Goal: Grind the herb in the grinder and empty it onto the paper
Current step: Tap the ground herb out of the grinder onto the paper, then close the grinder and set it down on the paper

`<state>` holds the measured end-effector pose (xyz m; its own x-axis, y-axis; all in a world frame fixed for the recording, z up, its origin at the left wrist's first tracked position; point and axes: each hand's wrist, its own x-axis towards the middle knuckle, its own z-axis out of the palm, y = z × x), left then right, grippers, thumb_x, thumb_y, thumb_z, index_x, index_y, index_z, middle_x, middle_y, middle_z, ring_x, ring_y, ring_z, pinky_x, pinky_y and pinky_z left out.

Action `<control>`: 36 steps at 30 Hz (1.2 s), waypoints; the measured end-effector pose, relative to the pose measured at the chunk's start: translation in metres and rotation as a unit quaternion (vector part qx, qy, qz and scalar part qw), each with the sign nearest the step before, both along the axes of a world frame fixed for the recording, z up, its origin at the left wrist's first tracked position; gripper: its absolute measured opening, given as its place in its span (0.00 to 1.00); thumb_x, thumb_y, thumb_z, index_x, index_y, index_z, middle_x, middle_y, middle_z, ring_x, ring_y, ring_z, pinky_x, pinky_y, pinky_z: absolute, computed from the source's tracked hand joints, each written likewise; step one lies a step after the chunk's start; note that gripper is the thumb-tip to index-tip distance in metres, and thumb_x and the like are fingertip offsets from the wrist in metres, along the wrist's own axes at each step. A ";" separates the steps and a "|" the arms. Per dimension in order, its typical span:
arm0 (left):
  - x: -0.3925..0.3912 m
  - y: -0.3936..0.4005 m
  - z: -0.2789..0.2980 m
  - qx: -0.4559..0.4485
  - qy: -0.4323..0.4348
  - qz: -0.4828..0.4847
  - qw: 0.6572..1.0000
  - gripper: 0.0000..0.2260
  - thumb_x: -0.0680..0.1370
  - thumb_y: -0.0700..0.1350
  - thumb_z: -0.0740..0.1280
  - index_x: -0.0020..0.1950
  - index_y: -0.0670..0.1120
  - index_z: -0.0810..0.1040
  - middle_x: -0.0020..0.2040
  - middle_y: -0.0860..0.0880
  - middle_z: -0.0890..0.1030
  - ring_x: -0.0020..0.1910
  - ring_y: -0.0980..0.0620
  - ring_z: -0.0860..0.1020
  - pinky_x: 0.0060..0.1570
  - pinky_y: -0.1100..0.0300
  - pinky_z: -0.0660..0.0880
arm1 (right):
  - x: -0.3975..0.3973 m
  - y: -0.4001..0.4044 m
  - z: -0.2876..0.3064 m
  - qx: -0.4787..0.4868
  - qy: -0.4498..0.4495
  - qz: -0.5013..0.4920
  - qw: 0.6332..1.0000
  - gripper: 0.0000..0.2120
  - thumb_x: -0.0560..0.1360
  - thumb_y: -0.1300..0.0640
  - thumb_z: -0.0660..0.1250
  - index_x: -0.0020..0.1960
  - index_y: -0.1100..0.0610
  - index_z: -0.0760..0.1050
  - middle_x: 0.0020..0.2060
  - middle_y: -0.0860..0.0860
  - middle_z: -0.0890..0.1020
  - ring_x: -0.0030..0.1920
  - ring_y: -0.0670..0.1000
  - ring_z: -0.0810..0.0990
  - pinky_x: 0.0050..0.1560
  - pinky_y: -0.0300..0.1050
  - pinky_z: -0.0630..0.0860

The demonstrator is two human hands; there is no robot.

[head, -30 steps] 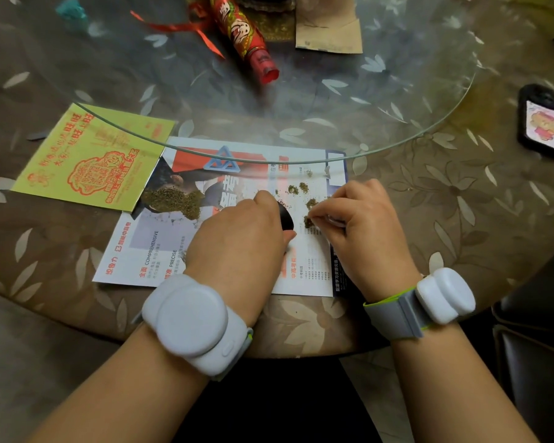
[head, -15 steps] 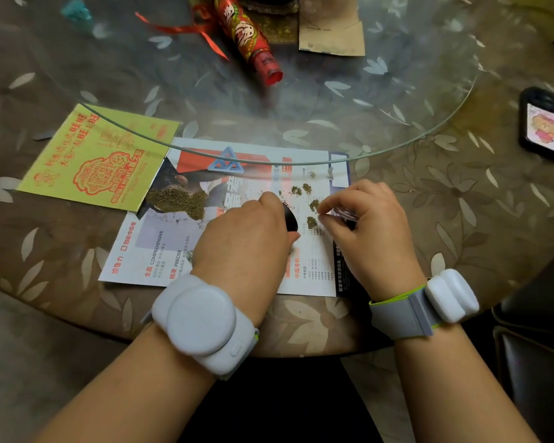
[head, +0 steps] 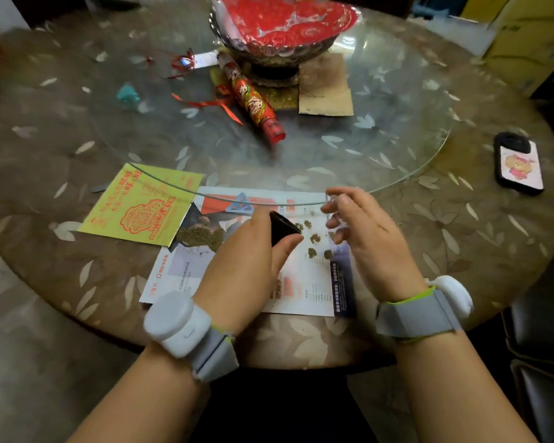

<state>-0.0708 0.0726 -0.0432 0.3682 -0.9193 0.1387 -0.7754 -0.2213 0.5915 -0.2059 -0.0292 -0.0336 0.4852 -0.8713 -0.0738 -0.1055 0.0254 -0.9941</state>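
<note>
Over the paper (head: 304, 282), left hand (head: 247, 260) grips the black grinder (head: 282, 231); right hand (head: 365, 241) is loosely open, apparently empty.
Herb bits (head: 314, 239) lie at the grinder's 3 o'clock; a tilt could spill more onto the surface (head: 461, 251).

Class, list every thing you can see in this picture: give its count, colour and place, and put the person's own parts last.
grinder: one, black, held in left hand.
herb clumps: several, green-brown, on paper.
herb pile: one, green-brown, paper's left part.
paper: one, white printed, table's near edge.
yellow leaflet: one, left of paper.
phone: one, black, far right.
red tube: one, on glass turntable.
bowl: one, red contents, far centre.
left hand: grips grinder.
right hand: fingers spread, above paper.
</note>
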 end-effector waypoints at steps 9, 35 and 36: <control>-0.023 0.020 0.008 -0.154 0.165 -0.046 0.973 0.13 0.79 0.50 0.59 0.61 0.45 0.69 0.52 0.51 0.77 0.51 0.57 0.74 0.48 0.70 0.67 | 0.005 0.035 0.026 -0.070 -0.090 0.078 0.990 0.18 0.67 0.59 0.72 0.56 0.54 0.75 0.50 0.52 0.82 0.53 0.47 0.81 0.51 0.43 0.76; -0.007 0.038 -0.011 -0.196 0.410 -0.065 0.888 0.21 0.70 0.34 0.55 0.61 0.43 0.73 0.55 0.44 0.78 0.57 0.47 0.76 0.58 0.53 0.73 | 0.018 0.067 0.009 -0.220 0.015 0.070 0.973 0.19 0.65 0.60 0.76 0.55 0.50 0.80 0.51 0.43 0.83 0.54 0.42 0.79 0.54 0.33 0.72; -0.005 0.036 -0.010 -0.201 0.422 -0.052 0.882 0.18 0.72 0.36 0.55 0.60 0.43 0.74 0.56 0.42 0.78 0.58 0.45 0.76 0.60 0.50 0.73 | 0.017 0.067 0.008 -0.219 0.010 0.069 0.973 0.20 0.65 0.60 0.76 0.56 0.50 0.79 0.52 0.43 0.83 0.55 0.43 0.79 0.56 0.37 0.73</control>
